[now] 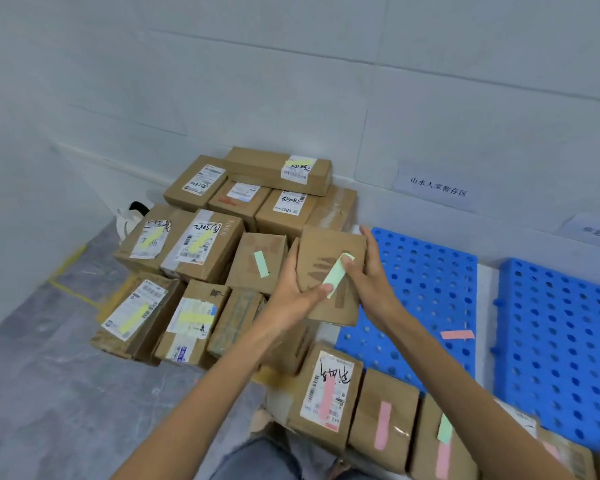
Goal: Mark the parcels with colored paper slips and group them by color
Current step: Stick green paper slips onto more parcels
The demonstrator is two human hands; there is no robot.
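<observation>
Both hands hold one parcel above the floor stack: left hand curled round its left edge with the thumb on the lower end of a green slip; right hand gripping the right edge with the thumb on the slip's upper end.

Left: yellow pile, parcels bearing yellow slips, stacked against the wall.

Centre-left: green box, already marked, just beside the held parcel.

Centre: the held parcel, tilted, with its slip lying diagonally across the top face.

Right: blue pallet, with a loose pink slip on its near part; a second pallet lies beyond it.

Bottom right: pink row, parcels with pink slips, one also carrying a green slip.

Step in hand, as judged: pressing the green slip flat, that is, marking. The next move calls for both thumbs to smooth the slip until it adheres, then for the parcel to be set beside the green box, apart from the yellow pile and the pink row.
</observation>
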